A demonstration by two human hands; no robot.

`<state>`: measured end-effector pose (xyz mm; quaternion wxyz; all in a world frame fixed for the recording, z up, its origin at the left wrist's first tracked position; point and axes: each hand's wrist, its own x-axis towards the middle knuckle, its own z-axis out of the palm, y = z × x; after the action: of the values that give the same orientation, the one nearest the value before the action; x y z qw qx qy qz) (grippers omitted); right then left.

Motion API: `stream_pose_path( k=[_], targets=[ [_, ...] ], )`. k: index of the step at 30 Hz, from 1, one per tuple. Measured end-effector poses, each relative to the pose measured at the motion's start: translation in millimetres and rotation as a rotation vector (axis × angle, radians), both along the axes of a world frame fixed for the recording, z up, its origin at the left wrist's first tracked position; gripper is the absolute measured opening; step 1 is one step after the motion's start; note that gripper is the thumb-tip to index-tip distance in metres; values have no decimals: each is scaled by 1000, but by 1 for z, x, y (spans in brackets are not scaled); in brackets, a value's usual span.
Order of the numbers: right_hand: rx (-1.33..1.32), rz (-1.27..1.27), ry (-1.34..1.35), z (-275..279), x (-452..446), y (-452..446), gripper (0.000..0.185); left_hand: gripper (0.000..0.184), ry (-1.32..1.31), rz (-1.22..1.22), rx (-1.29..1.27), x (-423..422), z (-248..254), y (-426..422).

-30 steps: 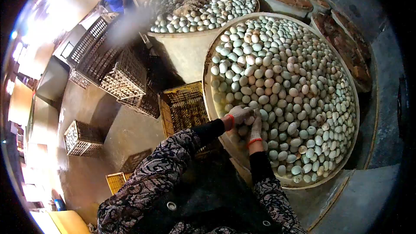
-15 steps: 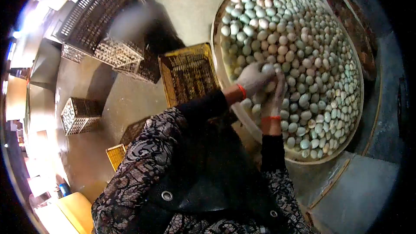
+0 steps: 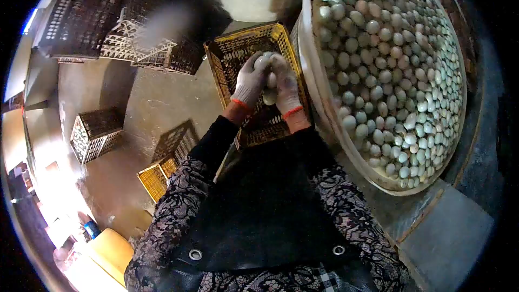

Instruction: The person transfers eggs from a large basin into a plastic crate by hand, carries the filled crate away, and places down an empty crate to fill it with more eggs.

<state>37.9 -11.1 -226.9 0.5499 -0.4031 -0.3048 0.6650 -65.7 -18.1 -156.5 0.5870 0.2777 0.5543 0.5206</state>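
Brownish floor (image 3: 162, 92) gleams off to the left, dark stacked crates (image 3: 81, 13) loom at its far edge, and a broad pale tub (image 3: 348, 154) fills the right with its great heap of eggs (image 3: 386, 77). But eyes on the middle, on the yellow crate (image 3: 246, 35) just beside that tub! Left hand (image 3: 250, 82) and right hand (image 3: 286, 84), both gloved, meet over its opening, fingers curled inward around a cluster of pale held eggs (image 3: 261, 63); the fingertips are tucked away, so how firmly they press, I cannot tell. Lower down, another egg (image 3: 269, 98) shows, gripped or lying loose, impossible to say. Step in hand, as I read it: a handful held over the crate, not yet let go. Delicate stuff! Setting them down would call for lowered wrists, slowly parting palms, no drop.
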Motion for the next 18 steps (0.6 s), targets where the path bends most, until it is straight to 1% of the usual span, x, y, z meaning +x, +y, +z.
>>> stream_pose_path(
  k=[1, 2, 3, 4, 6, 7, 8, 9, 10, 11, 12, 14, 15, 16, 17, 18],
  targets=[
    [-185, 81, -76, 6, -6, 2, 43, 44, 24, 27, -91, -7, -28, 1],
    [-223, 121, -204, -30, -13, 5, 45, 44, -101, 84, -127, -10, -59, 0],
    [-203, 154, -283, -87, -16, -2, 46, 44, -107, 79, -154, -14, -86, -2],
    [-183, 186, -362, -143, -19, -8, 47, 44, -181, 114, -254, -18, -113, -3],
    [-361, 188, -298, -203, -20, -11, 45, 48, -296, 176, -386, -25, -174, 2],
    [-449, 183, -266, -233, -21, -13, 45, 48, -297, 172, -411, -31, -221, -1],
    [32, 291, -974, -302, -14, -14, 46, 48, -46, -27, -225, -40, -271, -5],
    [581, 387, -1636, -346, -7, -19, 48, 48, 11, -73, -269, -41, -286, -5],
    [122, 593, -946, -325, -7, -8, 50, 48, 67, -122, -313, -42, -303, -5],
    [-413, 515, -371, -305, -7, 2, 53, 49, 122, -173, -354, -43, -319, -5],
    [-354, 508, -480, -306, -10, 4, 50, 50, 93, -187, -321, -49, -371, -8],
    [-228, 492, -702, -314, -19, 12, 44, 48, 451, -310, -181, -42, -296, 5],
    [-159, 479, -815, -314, -24, 18, 42, 48, 450, -320, -183, -45, -309, 5],
    [-87, 461, -931, -318, -27, 23, 40, 47, 861, -504, -161, -52, -342, 3],
    [-163, 318, -702, -316, -31, 16, 40, 46, 1207, -510, 35, -50, -362, -4],
    [-218, 168, -470, -315, -35, 9, 39, 46, 1588, -437, 201, -47, -382, -11]
  ],
)
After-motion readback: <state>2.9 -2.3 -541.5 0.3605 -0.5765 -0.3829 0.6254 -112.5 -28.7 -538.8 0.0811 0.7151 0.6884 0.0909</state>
